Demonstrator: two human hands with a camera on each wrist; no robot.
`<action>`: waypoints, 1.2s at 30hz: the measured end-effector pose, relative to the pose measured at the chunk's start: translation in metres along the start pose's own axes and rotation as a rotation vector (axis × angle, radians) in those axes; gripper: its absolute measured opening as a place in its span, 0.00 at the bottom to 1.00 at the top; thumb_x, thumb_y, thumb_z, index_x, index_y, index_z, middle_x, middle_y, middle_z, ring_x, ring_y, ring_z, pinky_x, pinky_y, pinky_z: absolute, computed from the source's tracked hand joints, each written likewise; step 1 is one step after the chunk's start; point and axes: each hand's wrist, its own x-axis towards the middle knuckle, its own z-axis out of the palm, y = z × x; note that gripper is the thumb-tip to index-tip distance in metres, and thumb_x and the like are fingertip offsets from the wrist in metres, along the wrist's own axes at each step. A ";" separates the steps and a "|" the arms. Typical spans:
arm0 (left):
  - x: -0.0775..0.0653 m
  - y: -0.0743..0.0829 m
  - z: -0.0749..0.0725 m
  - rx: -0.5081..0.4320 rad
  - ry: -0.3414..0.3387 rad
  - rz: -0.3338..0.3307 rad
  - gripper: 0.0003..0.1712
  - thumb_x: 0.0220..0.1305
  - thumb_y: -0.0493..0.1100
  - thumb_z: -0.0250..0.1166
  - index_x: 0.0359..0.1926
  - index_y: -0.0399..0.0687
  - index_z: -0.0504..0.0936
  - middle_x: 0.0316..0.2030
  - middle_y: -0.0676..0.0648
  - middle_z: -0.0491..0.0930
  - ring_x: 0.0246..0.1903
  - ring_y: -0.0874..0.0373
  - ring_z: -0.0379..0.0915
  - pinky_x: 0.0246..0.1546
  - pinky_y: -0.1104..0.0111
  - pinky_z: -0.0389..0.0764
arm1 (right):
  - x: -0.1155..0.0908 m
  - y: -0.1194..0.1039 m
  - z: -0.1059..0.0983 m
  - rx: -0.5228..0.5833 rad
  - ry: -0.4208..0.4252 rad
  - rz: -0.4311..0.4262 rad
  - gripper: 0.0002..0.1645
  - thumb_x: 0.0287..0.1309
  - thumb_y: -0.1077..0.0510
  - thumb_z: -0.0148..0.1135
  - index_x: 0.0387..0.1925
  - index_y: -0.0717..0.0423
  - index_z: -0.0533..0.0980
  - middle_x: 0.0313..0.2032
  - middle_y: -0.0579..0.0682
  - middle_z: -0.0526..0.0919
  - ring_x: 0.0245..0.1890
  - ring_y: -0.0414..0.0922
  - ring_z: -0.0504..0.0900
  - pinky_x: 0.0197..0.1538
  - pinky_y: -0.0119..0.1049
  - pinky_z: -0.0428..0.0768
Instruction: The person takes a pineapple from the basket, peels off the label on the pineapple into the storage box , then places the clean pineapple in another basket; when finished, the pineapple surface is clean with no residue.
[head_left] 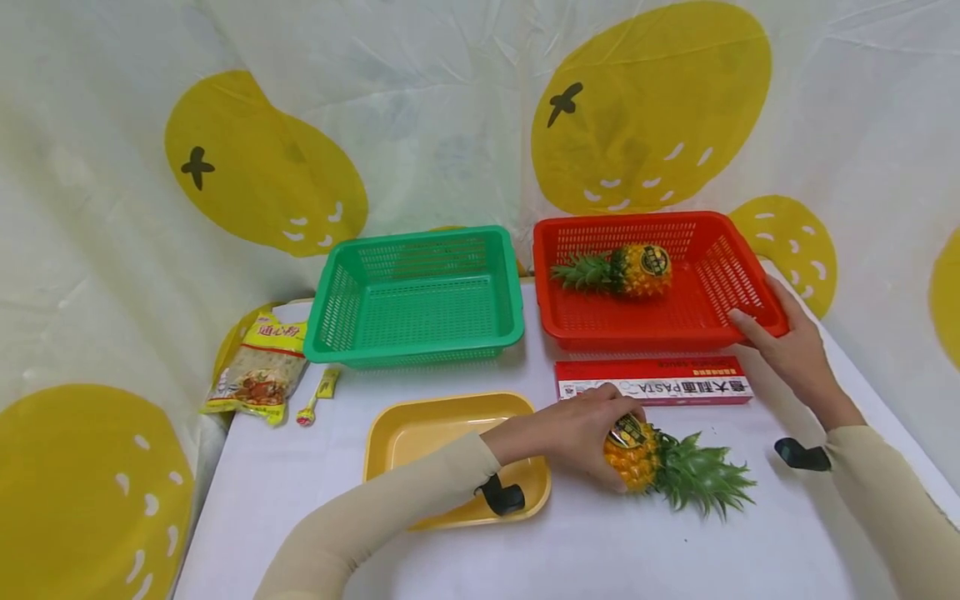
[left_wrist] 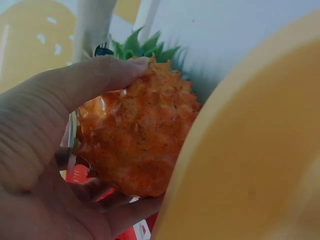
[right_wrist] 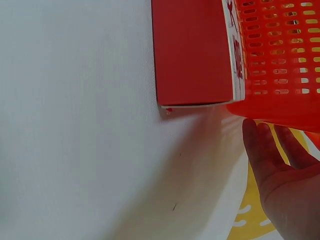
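My left hand [head_left: 588, 429] grips a small pineapple [head_left: 633, 458] by its round body, with thumb and fingers on opposite sides. Its green leaves point right, and a dark label shows on top. In the left wrist view the pineapple's orange skin [left_wrist: 140, 130] fills the grasp, close beside the yellow tray [left_wrist: 260, 130]. At the right corner of the red basket [head_left: 637, 333], my right hand [head_left: 795, 350] holds the rim, thumb over the edge and fingers outside. Another pineapple [head_left: 647, 271] lies inside that basket, leaves to the left.
A red and white pasta box [head_left: 652, 387] lies just in front of the red basket. To its left stands a green basket [head_left: 416, 354]. A yellow food bag [head_left: 262, 367] and a lollipop [head_left: 307, 412] lie at the far left. A patterned curtain [head_left: 442, 108] hangs behind.
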 end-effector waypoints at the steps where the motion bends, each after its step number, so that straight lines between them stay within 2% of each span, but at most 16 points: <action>1: -0.001 -0.001 0.000 0.000 0.004 -0.004 0.47 0.52 0.62 0.83 0.69 0.60 0.73 0.52 0.58 0.69 0.49 0.71 0.64 0.45 0.82 0.67 | 0.000 0.001 0.001 0.002 0.002 -0.002 0.54 0.72 0.35 0.63 0.84 0.22 0.40 0.78 0.64 0.57 0.64 0.61 0.65 0.38 0.16 0.75; 3: -0.002 -0.001 0.000 0.005 0.015 -0.015 0.47 0.52 0.62 0.83 0.69 0.59 0.73 0.52 0.58 0.70 0.50 0.71 0.64 0.45 0.82 0.67 | 0.000 0.002 0.001 0.004 0.001 -0.003 0.54 0.72 0.35 0.63 0.84 0.21 0.40 0.78 0.64 0.58 0.63 0.60 0.66 0.38 0.16 0.76; 7: -0.001 -0.001 0.003 0.000 0.027 -0.028 0.46 0.51 0.62 0.83 0.68 0.58 0.74 0.52 0.58 0.71 0.50 0.71 0.64 0.43 0.82 0.67 | -0.004 0.001 0.001 -0.045 0.021 -0.035 0.54 0.73 0.37 0.62 0.85 0.24 0.38 0.78 0.65 0.56 0.66 0.65 0.64 0.41 0.16 0.74; 10: -0.002 -0.001 0.003 -0.005 0.014 -0.035 0.46 0.51 0.62 0.83 0.69 0.59 0.74 0.52 0.58 0.71 0.49 0.71 0.64 0.43 0.82 0.68 | -0.012 -0.003 0.003 -0.092 0.137 -0.091 0.53 0.72 0.41 0.64 0.85 0.25 0.42 0.79 0.58 0.54 0.70 0.64 0.62 0.51 0.18 0.72; 13: -0.003 -0.001 0.001 0.004 -0.001 -0.031 0.47 0.52 0.62 0.82 0.69 0.59 0.73 0.52 0.58 0.72 0.50 0.70 0.64 0.44 0.81 0.68 | -0.022 -0.011 0.006 -0.116 0.307 -0.174 0.52 0.68 0.46 0.69 0.83 0.25 0.50 0.78 0.49 0.54 0.74 0.56 0.61 0.62 0.24 0.68; 15: -0.003 -0.002 0.001 0.008 -0.009 -0.028 0.47 0.52 0.62 0.82 0.70 0.59 0.73 0.52 0.59 0.72 0.50 0.70 0.64 0.45 0.81 0.67 | -0.027 -0.020 0.008 -0.101 0.378 -0.232 0.52 0.66 0.49 0.72 0.82 0.26 0.54 0.77 0.45 0.57 0.73 0.50 0.63 0.67 0.29 0.67; 17: -0.003 -0.002 0.001 0.008 -0.012 -0.026 0.47 0.52 0.63 0.82 0.70 0.59 0.73 0.52 0.59 0.72 0.50 0.70 0.65 0.45 0.81 0.67 | -0.032 -0.030 0.008 -0.098 0.416 -0.294 0.52 0.64 0.51 0.73 0.82 0.27 0.56 0.76 0.44 0.61 0.71 0.46 0.65 0.68 0.30 0.65; 20: -0.003 -0.003 0.004 0.001 -0.013 -0.032 0.47 0.51 0.64 0.83 0.69 0.59 0.74 0.52 0.59 0.72 0.49 0.71 0.65 0.45 0.81 0.67 | -0.040 -0.041 0.008 -0.101 0.426 -0.375 0.52 0.61 0.53 0.75 0.81 0.30 0.60 0.74 0.48 0.67 0.70 0.43 0.66 0.69 0.29 0.62; 24: -0.002 -0.003 0.009 0.013 0.000 -0.028 0.48 0.50 0.66 0.83 0.69 0.61 0.74 0.52 0.59 0.73 0.50 0.71 0.66 0.46 0.80 0.67 | -0.057 -0.050 0.011 -0.155 0.372 -0.538 0.51 0.56 0.56 0.78 0.79 0.42 0.66 0.71 0.56 0.72 0.68 0.41 0.68 0.66 0.23 0.61; 28: -0.002 -0.005 0.011 0.025 0.019 -0.012 0.48 0.50 0.67 0.82 0.69 0.62 0.74 0.54 0.59 0.73 0.51 0.69 0.66 0.48 0.80 0.67 | -0.083 -0.058 0.026 -0.239 0.189 -0.673 0.55 0.49 0.60 0.82 0.78 0.52 0.68 0.69 0.59 0.74 0.69 0.40 0.66 0.63 0.18 0.60; 32: -0.003 -0.008 0.008 0.020 0.036 -0.007 0.48 0.51 0.67 0.82 0.70 0.62 0.73 0.54 0.60 0.73 0.52 0.69 0.66 0.50 0.79 0.67 | -0.108 -0.065 0.051 -0.270 -0.006 -0.686 0.63 0.42 0.63 0.86 0.80 0.50 0.64 0.67 0.54 0.76 0.67 0.39 0.68 0.62 0.16 0.59; 36: -0.005 -0.010 0.005 -0.004 0.035 -0.010 0.49 0.51 0.66 0.82 0.70 0.62 0.73 0.54 0.60 0.73 0.52 0.69 0.65 0.50 0.79 0.67 | -0.120 -0.065 0.069 -0.312 -0.107 -0.695 0.65 0.45 0.60 0.86 0.82 0.49 0.61 0.66 0.51 0.79 0.63 0.44 0.74 0.64 0.16 0.57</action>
